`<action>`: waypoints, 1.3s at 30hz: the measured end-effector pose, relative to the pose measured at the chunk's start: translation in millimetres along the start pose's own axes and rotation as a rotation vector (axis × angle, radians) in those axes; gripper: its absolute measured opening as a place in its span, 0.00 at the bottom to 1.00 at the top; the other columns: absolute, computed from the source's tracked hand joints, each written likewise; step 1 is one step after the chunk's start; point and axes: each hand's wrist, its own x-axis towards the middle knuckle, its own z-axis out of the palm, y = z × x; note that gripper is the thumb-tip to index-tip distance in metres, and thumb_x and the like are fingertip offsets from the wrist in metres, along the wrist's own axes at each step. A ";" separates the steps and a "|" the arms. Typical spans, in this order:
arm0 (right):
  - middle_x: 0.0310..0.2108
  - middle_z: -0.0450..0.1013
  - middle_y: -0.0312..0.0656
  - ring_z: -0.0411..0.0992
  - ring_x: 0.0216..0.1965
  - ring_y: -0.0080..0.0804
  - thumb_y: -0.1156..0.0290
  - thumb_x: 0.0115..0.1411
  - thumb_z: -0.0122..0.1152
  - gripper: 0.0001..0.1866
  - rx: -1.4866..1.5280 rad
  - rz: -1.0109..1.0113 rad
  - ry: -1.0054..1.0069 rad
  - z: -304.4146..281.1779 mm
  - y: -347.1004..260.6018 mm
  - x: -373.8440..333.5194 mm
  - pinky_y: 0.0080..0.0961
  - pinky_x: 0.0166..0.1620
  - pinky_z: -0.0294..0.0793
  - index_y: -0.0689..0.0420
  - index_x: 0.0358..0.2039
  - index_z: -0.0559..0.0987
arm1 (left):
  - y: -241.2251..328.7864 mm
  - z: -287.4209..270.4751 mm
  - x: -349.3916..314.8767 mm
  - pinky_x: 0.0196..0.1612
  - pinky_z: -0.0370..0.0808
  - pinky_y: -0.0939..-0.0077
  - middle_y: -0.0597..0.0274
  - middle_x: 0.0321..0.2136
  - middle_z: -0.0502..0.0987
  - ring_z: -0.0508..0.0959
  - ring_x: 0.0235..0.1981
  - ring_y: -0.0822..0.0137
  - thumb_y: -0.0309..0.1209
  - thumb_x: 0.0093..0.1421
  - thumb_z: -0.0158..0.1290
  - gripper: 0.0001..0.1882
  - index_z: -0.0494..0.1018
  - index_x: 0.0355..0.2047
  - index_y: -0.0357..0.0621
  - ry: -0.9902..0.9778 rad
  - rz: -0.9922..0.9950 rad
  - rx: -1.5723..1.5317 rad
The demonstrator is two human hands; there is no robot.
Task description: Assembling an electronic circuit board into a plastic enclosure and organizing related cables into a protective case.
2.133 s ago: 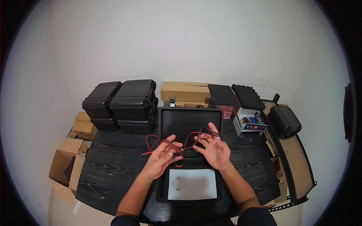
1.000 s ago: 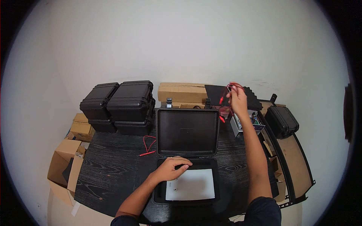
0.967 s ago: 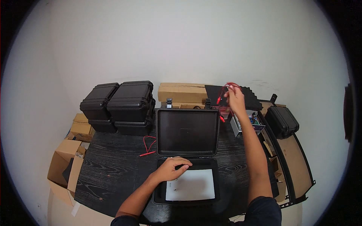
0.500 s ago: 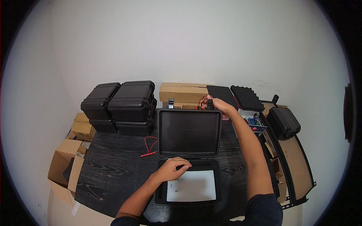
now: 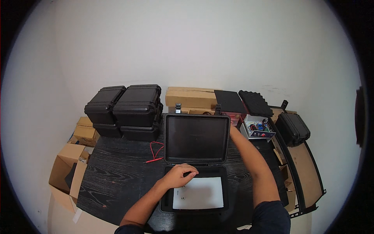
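Note:
In front of me an open black hard case stands with its lid (image 5: 197, 137) raised. A white panel (image 5: 202, 193) lies in the base (image 5: 166, 205). My left hand (image 5: 180, 175) rests over the base's inner edge near the hinge, its bent fingers and thumb slightly apart, with nothing seen in it. My right hand (image 5: 233, 131) reaches behind the lid's right side; only its wrist end shows, and its fingers are hidden. A red test lead with a probe (image 5: 154, 160) lies on the dark table left of the lid.
Stacked black cases (image 5: 136, 102) stand at the back left. A long cardboard box (image 5: 190, 96) and black foam (image 5: 255, 102) are at the back. An open white box with wiring (image 5: 257, 126) sits right, beside a framed rack (image 5: 304, 167). Another open carton (image 5: 62, 171) is at left.
My right hand has moved down from the lid's top right latch, where a thin dark red cable was at its fingers, to behind the lid. My left hand has stayed in place.

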 end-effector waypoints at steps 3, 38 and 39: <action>0.43 0.83 0.42 0.80 0.41 0.34 0.42 0.67 0.64 0.31 0.046 -0.017 -0.032 5.7 25.2 -26.7 0.34 0.48 0.79 0.62 0.49 0.84 | -0.3 -0.8 -0.7 0.53 0.79 0.61 0.54 0.44 0.86 0.84 0.48 0.54 0.32 0.68 0.58 0.11 0.83 0.45 0.39 -0.005 -0.002 0.006; 0.47 0.84 0.47 0.81 0.44 0.40 0.64 0.56 0.72 0.22 -0.937 -0.094 0.019 -19.7 -33.3 -61.2 0.38 0.52 0.79 0.61 0.49 0.85 | 15.8 -41.6 -4.0 0.52 0.79 0.60 0.52 0.43 0.84 0.83 0.48 0.51 0.35 0.68 0.58 0.14 0.82 0.48 0.40 -0.123 -0.073 0.200; 0.46 0.84 0.47 0.81 0.45 0.38 0.66 0.58 0.71 0.20 -0.826 -0.123 0.066 -15.9 -40.0 -70.6 0.36 0.52 0.79 0.60 0.50 0.84 | 17.6 -49.6 -10.0 0.52 0.79 0.60 0.52 0.43 0.84 0.83 0.48 0.51 0.35 0.68 0.58 0.14 0.82 0.48 0.40 -0.120 -0.083 0.203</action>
